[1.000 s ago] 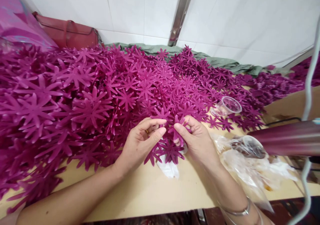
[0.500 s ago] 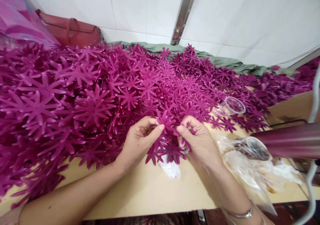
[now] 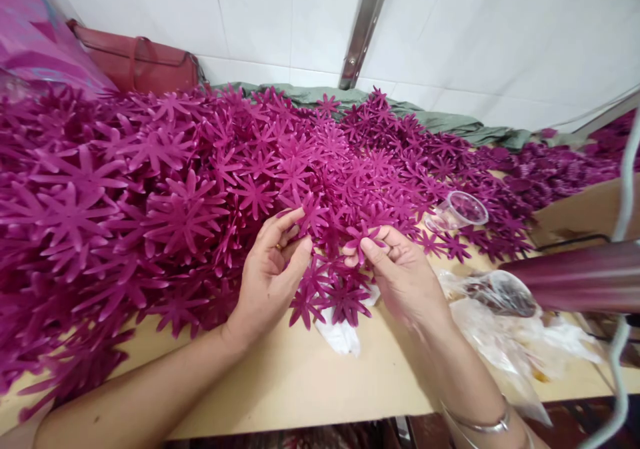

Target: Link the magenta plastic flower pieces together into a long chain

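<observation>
A huge heap of magenta star-shaped fabric flower petals [image 3: 165, 182] covers the bench. My left hand [image 3: 273, 276] pinches one flower piece [image 3: 313, 212] between thumb and fingers at the heap's front edge. Just to its right, my right hand [image 3: 400, 276] pinches another flower piece [image 3: 364, 234] with thumb and forefinger. The two hands are a little apart. Below them a small loose cluster of petals [image 3: 330, 299] lies on a white scrap [image 3: 340, 336] on the wooden benchtop [image 3: 300, 382].
A clear plastic cup [image 3: 457, 210] lies on its side to the right. Crumpled clear plastic bags [image 3: 505, 316] sit at the right front. A dark red tube [image 3: 575, 277] juts in from the right. A red bag [image 3: 135, 66] and green cloth [image 3: 440, 122] lie by the tiled wall.
My hands have drawn apart; each now holds its own flower piece. The left hand rose slightly toward the heap and the right hand shifted right.
</observation>
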`<state>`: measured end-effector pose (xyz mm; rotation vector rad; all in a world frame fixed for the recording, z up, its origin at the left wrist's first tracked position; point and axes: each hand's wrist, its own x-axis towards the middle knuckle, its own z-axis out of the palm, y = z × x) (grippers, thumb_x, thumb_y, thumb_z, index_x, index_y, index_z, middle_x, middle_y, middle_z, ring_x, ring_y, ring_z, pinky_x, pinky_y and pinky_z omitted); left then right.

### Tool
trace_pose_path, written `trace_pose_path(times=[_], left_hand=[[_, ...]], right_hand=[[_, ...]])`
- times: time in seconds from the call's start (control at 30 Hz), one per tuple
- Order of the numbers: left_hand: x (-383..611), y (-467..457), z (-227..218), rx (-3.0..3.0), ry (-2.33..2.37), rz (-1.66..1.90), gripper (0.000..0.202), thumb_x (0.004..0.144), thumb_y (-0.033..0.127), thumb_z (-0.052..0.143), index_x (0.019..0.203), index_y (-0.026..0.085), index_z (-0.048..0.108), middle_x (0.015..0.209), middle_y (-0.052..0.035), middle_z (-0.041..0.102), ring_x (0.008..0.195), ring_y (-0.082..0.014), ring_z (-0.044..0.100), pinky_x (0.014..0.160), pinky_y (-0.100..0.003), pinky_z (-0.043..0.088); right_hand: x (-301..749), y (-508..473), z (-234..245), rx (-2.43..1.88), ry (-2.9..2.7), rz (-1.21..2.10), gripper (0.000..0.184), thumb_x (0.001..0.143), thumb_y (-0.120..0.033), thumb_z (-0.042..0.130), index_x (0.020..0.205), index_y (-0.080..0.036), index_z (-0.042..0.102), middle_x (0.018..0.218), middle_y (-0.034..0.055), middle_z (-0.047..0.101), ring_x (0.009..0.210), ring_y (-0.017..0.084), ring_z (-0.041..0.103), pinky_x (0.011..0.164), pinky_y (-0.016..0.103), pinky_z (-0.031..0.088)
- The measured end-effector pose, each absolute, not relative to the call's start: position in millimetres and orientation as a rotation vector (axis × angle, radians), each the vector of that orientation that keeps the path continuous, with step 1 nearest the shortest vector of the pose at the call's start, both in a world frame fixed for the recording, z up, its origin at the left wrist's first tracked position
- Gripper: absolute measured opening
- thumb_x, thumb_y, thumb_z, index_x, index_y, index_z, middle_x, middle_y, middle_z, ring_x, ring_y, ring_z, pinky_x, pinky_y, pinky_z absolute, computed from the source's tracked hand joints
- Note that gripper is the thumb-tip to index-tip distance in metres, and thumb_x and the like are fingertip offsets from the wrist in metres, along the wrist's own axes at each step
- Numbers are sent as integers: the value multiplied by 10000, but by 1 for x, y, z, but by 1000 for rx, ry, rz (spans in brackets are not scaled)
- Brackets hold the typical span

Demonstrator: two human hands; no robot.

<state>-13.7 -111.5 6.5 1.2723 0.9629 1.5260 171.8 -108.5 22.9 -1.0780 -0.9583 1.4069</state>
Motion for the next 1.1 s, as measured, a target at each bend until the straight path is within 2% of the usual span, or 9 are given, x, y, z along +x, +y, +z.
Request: trace_pose_path(times=[0.13,0.23,0.37,0.47,0.63,0.8,0.87,0.97,1.1], left_hand=[[-15,-114,6,1345,943,1521,379,919,249,692,1294,277,647,1355,-55,534,1217,-194,617,1061,-318,552],[-15,-115,5,1363,933,1443,374,871,261,759,1239,267,688,1302,-57,558,1134,-188,655,995,-307,590],[-14,-116,1,1378,900,1394,376,816,238,818,1178,273,722,1261,-36,591,1038,-149,688,936,-257,601],[-13,-117,-2,1398,914,1385,367,825,215,807,1178,284,729,1255,-24,592,995,-116,690,920,-215,586],[-12,-115,2,1233,913,1357,349,852,196,761,1192,256,716,1268,-37,591,904,-91,699,849,-204,599],[-16,-107,2,1054,921,1397,405,819,199,782,1209,230,678,1171,-40,649,875,-96,687,804,-211,611],[-16,-106,0,1083,950,1411,458,810,186,783,1249,235,663,1219,-51,639,895,-99,682,830,-222,608],[-16,-107,1,1192,964,1442,534,806,167,767,1315,250,629,1340,-73,587,1040,-146,675,910,-260,596],[-18,-110,8,1327,994,1478,445,895,205,672,1335,259,635,1395,-80,565,1259,-217,600,1065,-344,535]], right_hand=[[171,-111,19,-1102,-1056,1417,252,847,-401,796,804,-214,633,664,-23,724,568,100,650,566,190,521],[167,-114,19,-1128,-1149,1361,249,879,-393,767,795,-215,615,639,-38,704,532,78,603,530,168,476],[160,-117,22,-1132,-1215,1274,286,858,-377,788,744,-206,589,571,-59,654,491,62,548,499,159,433],[157,-117,23,-1133,-1240,1275,319,840,-386,801,714,-202,572,534,-63,630,460,61,517,472,164,402],[159,-115,19,-1114,-1232,1417,349,806,-413,826,713,-208,559,538,-44,662,433,79,524,459,188,408],[169,-109,20,-1081,-989,1312,325,824,-439,811,750,-214,588,549,-57,634,465,71,514,480,173,414],[173,-105,21,-1033,-881,1261,293,816,-432,818,794,-216,622,606,-57,638,518,68,534,523,169,445],[177,-101,22,-987,-846,1234,284,763,-385,862,840,-215,647,684,-45,660,601,81,577,597,184,491],[179,-101,21,-1033,-913,1145,278,811,-419,816,814,-212,630,691,-24,689,602,99,595,593,207,494]])
